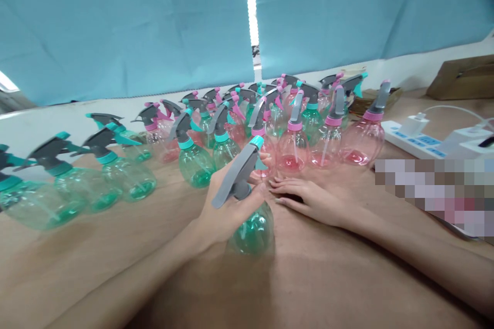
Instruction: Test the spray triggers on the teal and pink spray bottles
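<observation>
My left hand (pixel 227 205) is closed around the neck of a green spray bottle (pixel 252 234) with a grey head and a teal nozzle. The bottle is close to upright, low over the table or on it; I cannot tell which. To its right, my right hand (pixel 309 198) lies open near the tabletop, fingers stretched toward the bottle and holding nothing. Just beyond the hands stands a row of pink spray bottles (pixel 292 149). Another green spray bottle (pixel 196 164) is behind my left hand, whose fingertips are partly hidden by the bottle's head.
Several green spray bottles (pixel 129 177) stand on the left side of the brown table (pixel 332 277). More green and pink ones crowd the back. A white power strip (pixel 412 140) with plugged-in chargers, a brown pouch (pixel 463 78) and a blurred-out flat item (pixel 443 195) lie at right.
</observation>
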### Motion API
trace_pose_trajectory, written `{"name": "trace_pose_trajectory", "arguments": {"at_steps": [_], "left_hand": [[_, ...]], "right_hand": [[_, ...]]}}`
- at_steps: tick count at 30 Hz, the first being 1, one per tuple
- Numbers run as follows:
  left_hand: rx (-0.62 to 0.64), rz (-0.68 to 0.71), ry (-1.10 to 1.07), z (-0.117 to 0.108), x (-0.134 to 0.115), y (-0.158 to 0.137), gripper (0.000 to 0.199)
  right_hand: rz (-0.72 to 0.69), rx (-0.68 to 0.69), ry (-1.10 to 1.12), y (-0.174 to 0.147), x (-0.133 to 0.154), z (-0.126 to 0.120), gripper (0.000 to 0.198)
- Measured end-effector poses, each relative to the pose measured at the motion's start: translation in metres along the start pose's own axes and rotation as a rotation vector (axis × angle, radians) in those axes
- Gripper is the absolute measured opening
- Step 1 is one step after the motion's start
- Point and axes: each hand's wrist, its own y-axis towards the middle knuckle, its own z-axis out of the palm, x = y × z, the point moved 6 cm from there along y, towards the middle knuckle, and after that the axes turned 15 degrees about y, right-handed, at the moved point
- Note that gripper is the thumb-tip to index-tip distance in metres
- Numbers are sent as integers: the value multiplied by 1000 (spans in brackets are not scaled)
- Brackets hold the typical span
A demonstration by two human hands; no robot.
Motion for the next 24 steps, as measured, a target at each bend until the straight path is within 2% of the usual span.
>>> {"name": "trace_pose_trajectory", "arguments": {"at_steps": [12,24], "left_hand": [[14,2,-5,1,-1,2,11],[-27,26,17,-1,-1,1,9]], "right_hand": [[1,1,5,0,-1,0,30],[-3,-3,41,0,-1,0,30]]}}
